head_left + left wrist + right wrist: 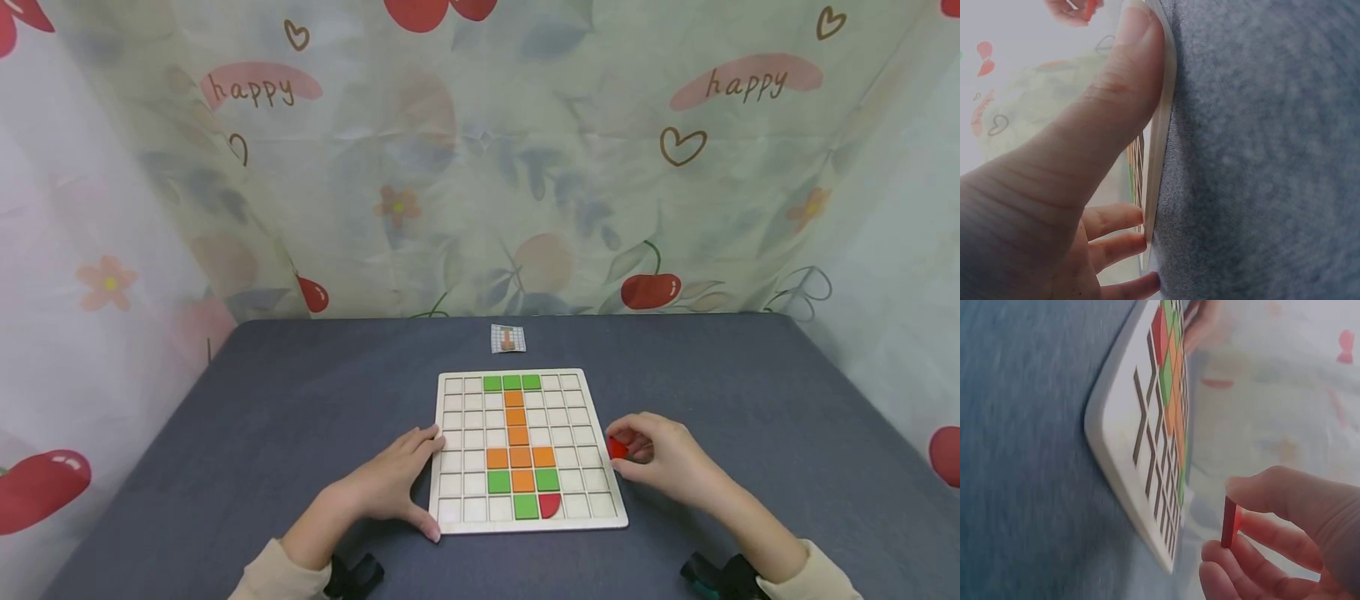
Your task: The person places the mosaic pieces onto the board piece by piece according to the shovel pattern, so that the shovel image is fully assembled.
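A white grid board (474, 508) lies flat on the table, with orange tiles (519, 457) and green tiles (498, 482) set in its cells. One red tile with a rounded corner (550, 505) sits in the bottom row, beside a green tile. At the board's left edge rests my left hand (393, 475), thumb and fingers spread and touching the rim. Just past the right edge, my right hand (660, 454) pinches another red tile (1230, 522) between thumb and fingers. That tile stands edge-on in the right wrist view, apart from the board.
Behind the board lies a small picture card (508, 338) showing a grid pattern. A dark grey cloth (337, 383) covers the table. Printed curtains (480, 167) hang along the back and both sides. Black straps (354, 577) show at the wrists.
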Tool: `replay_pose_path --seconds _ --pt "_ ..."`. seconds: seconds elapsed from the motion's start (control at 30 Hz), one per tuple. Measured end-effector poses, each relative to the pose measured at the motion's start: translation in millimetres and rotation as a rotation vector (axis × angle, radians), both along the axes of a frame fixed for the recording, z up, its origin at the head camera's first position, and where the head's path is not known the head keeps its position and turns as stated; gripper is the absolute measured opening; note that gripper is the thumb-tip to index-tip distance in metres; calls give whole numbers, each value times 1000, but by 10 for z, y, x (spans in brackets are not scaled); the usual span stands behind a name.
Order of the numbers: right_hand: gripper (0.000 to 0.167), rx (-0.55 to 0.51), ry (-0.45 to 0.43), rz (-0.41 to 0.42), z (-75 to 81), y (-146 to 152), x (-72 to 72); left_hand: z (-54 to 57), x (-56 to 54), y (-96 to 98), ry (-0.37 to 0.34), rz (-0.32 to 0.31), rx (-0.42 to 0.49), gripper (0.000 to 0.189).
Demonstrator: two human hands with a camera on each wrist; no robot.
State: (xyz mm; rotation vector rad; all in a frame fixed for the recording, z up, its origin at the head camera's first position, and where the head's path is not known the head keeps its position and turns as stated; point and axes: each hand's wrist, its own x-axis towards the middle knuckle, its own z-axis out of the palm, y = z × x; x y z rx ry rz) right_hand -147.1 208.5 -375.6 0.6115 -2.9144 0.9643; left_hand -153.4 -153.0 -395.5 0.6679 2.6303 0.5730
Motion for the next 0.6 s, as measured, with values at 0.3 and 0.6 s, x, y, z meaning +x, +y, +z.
replay_pose_path --seconds 0.3,0.6 --pt "27 -53 9 144 -13 -221 66 -11 -3 -3 6 -1 -4 114" --pt "28 -83 -54 179 -53 -394 115 -12 -3 1 11 -4 -14 115"
